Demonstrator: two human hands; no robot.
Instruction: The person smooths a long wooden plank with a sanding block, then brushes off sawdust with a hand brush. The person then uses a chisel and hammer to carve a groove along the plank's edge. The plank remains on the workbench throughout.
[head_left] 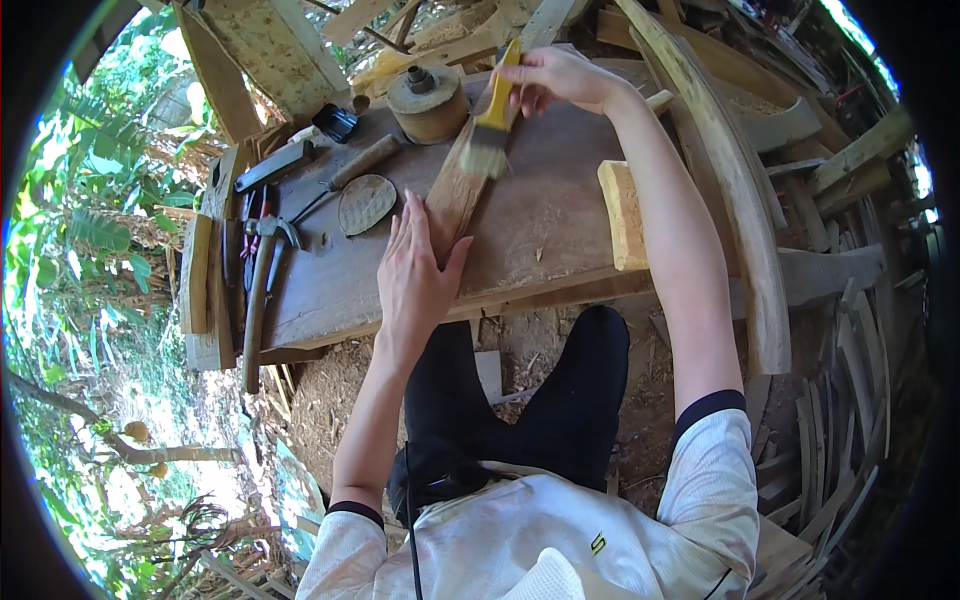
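The left hand (pixel 412 265) lies flat, thumb spread, on the near end of a board (pixel 460 192), brown and grained, slanting across the table (pixel 560 205). Over it, a brush (pixel 497 110), yellow-handled, its pale bristles blurred, is clamped in the right hand (pixel 548 82). Beyond, to the left, sit a black tray (pixel 336 123) and a knobbed drum (pixel 428 110); their contents I cannot tell.

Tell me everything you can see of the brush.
The brush is flat, with a yellow handle, a dark band and wide, pale bristles that look slightly blurred. The right hand grips it by the handle, with the bristle end slanting down toward the person over a long wooden piece. Whether the bristles touch the wood is unclear.
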